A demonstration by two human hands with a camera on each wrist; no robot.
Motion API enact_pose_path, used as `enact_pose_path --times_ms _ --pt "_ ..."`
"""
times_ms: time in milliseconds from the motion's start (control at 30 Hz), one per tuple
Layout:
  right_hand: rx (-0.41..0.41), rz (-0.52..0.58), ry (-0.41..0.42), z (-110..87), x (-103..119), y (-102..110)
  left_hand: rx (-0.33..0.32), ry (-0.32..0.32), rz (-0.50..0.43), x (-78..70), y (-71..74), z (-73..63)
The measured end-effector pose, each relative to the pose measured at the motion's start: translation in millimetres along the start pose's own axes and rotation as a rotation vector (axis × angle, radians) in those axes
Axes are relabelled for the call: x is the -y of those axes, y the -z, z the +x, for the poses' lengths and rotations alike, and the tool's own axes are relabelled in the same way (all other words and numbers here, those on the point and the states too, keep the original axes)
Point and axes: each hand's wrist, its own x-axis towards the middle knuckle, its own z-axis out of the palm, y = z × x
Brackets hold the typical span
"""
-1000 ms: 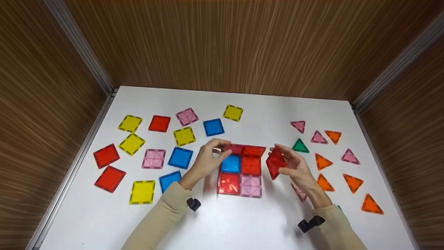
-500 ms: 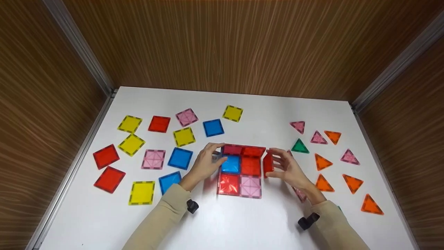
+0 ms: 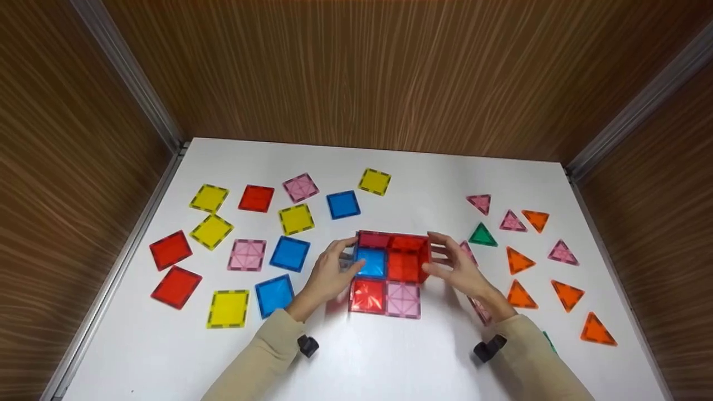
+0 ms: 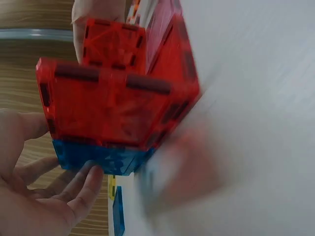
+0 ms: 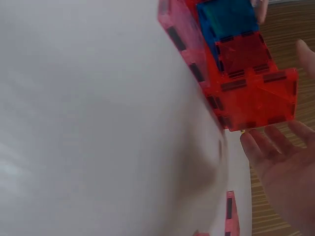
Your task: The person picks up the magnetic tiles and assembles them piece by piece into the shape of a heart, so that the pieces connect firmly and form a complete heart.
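A structure of translucent square magnetic tiles point(image 3: 403, 299) sits in the middle of the table. Blue, red and pink panels face up, and red tiles stand along its back edge. At its left side, my left hand point(image 3: 328, 273) holds the structure; the left wrist view shows fingers against a blue tile point(image 4: 93, 155). My right hand point(image 3: 463, 274) holds an upright red square tile point(image 3: 425, 262) at the right side, thumb near the front edge and fingers toward the back. That red tile point(image 5: 263, 101) meets the structure in the right wrist view. The left hand's exact contact is partly hidden.
Loose square tiles in yellow, red, pink and blue, such as a yellow one point(image 3: 228, 308), lie on the white table point(image 3: 356, 362) to the left. Triangular tiles, including a green one point(image 3: 483, 235), are scattered right. A wood-grain panel point(image 3: 356, 72) closes the back.
My right hand has moved left with the red tile, turned it upright and brought it against the structure's right side. The left hand has stayed at the left side, shifting slightly.
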Motion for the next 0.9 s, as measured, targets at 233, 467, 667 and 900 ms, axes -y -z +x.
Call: enact_pose_path --times_ms 233,467,667,900 --pt "0.003 -0.037 -0.043 26.1 2 4 -0.029 0.042 -0.027 3.5 -6.4 -32.8" --pt "-0.054 -0.044 -0.148 21.6 0 2 -0.032 0.048 -0.060 5.1 -1.9 -30.6" --pt "-0.142 -0.014 -0.145 -1.2 0 -5 -0.047 0.063 -0.036 7.3 9.4 -7.3" --pt "-0.210 0.036 -0.226 -29.4 10 -20 -0.078 0.029 0.024 12.8 19.1 25.9"
